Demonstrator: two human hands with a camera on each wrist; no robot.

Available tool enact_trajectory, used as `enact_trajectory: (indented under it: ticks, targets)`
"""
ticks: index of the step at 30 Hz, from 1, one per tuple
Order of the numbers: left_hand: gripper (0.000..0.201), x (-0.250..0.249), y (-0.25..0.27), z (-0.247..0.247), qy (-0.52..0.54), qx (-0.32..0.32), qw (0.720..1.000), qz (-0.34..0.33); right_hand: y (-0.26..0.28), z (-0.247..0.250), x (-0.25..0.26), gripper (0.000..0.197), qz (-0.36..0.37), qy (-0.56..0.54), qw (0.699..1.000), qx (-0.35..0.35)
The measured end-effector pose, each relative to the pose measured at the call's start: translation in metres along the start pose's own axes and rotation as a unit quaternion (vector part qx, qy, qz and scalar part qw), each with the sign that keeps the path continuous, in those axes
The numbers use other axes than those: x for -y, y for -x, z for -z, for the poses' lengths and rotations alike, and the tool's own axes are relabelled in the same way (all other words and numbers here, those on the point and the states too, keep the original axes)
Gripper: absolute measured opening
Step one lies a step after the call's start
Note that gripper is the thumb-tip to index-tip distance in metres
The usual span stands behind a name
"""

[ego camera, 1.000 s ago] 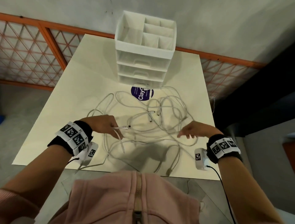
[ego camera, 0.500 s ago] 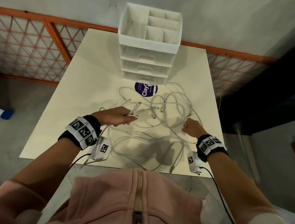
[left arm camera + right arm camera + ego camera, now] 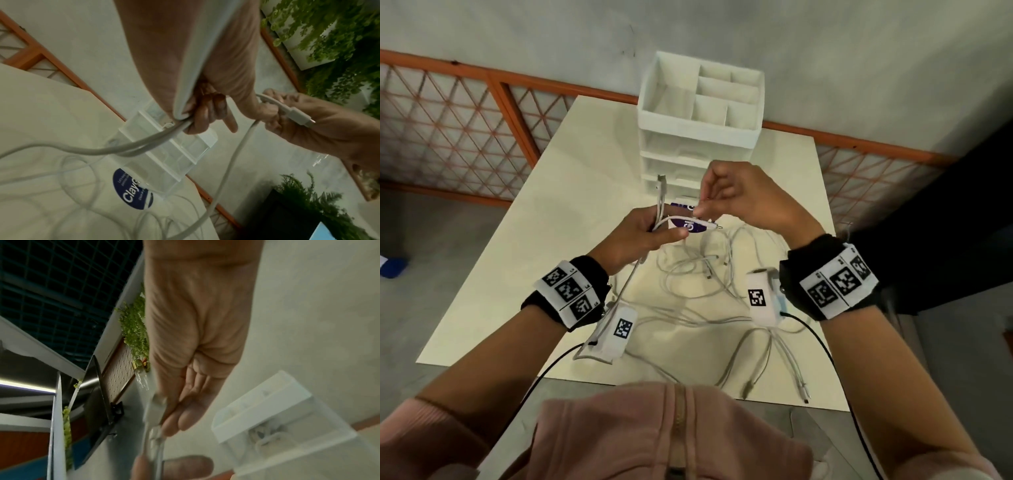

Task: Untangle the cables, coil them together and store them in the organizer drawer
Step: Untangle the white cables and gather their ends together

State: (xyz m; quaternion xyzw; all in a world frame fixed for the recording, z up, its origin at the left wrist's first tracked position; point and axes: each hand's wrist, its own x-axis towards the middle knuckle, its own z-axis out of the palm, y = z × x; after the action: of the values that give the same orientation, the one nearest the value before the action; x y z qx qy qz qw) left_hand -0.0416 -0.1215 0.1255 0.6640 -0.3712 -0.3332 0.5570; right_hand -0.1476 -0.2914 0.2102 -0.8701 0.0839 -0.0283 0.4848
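Several white cables [image 3: 702, 277] lie tangled on the cream table [image 3: 524, 260]. My left hand [image 3: 654, 233] is raised above the tangle and grips a cable, one plug end [image 3: 661, 179] sticking up past the fingers. In the left wrist view its fingers [image 3: 205, 116] curl round the cable [image 3: 144, 142]. My right hand [image 3: 709, 209] meets it from the right and pinches another plug end [image 3: 710, 225], seen close as a white plug [image 3: 298, 117]. The white organizer [image 3: 702, 113] stands behind the hands with its drawers pushed in.
A round purple sticker [image 3: 133, 191] lies on the table before the organizer. Two cable ends [image 3: 804, 394] hang over the near table edge. An orange lattice fence [image 3: 465, 113] runs behind the table, and a blue object [image 3: 393, 267] is on the floor at left.
Both hands rose from the table and came together in front of the organizer. The left hand lifted its cable; the right hand left the tangle and now pinches a plug end.
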Motion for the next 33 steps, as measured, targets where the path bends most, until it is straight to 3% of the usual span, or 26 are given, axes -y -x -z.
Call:
enact_trajectory:
  ticks: [2, 5, 8, 10, 12, 14, 16, 21, 24, 26, 29, 33]
  targets:
    - [0.011, -0.005, 0.001, -0.004, 0.006, 0.001, 1.0, -0.004, -0.008, -0.009, 0.004, 0.021, 0.015, -0.042, 0.999, -0.011]
    - [0.029, -0.004, 0.002, -0.004, 0.018, -0.011, 1.0, -0.006, -0.018, -0.016, -0.006, 0.012, 0.008, -0.101, 0.994, -0.032]
    - [0.034, -0.001, 0.001, 0.003, 0.075, -0.043, 0.996, 0.017, -0.025, -0.029, -0.022, 0.039, -0.046, -0.105, 0.992, -0.05]
    - [0.037, -0.003, -0.001, 0.008, 0.101, -0.071, 0.992, 0.018, -0.027, -0.045, -0.033, 0.06, -0.103, -0.117, 0.987, 0.034]
    - [0.037, -0.007, -0.003, 0.015, 0.126, -0.081, 0.989, 0.004, -0.025, -0.066, -0.046, 0.064, -0.12, -0.114, 0.972, 0.164]
    - [0.037, -0.008, -0.003, 0.024, 0.161, -0.088, 0.983, -0.004, -0.023, -0.081, -0.059, 0.048, -0.105, -0.065, 0.961, 0.247]
    - [0.038, -0.007, 0.0, 0.035, 0.169, -0.114, 0.979, -0.012, -0.022, -0.081, -0.072, 0.032, -0.102, -0.002, 0.959, 0.264]
    - [0.038, 0.004, 0.01, 0.068, 0.125, -0.247, 0.96, -0.048, -0.019, -0.03, -0.11, 0.027, -0.132, 0.161, 0.96, 0.189]
    - [0.038, 0.014, 0.015, 0.078, 0.071, -0.317, 0.944, -0.06, -0.016, 0.001, -0.119, 0.026, -0.14, 0.239, 0.957, 0.09]
    - [0.033, 0.017, 0.017, 0.079, 0.03, -0.338, 0.939, -0.063, -0.015, 0.012, -0.107, 0.028, -0.12, 0.233, 0.965, 0.033]
    - [0.018, 0.01, 0.014, 0.063, -0.048, -0.294, 0.953, -0.061, -0.018, 0.007, -0.069, 0.027, -0.072, 0.183, 0.979, 0.046]
    - [0.018, 0.0, 0.001, 0.02, -0.049, -0.156, 0.986, -0.025, -0.028, -0.023, -0.021, 0.026, -0.004, 0.141, 0.985, 0.1]
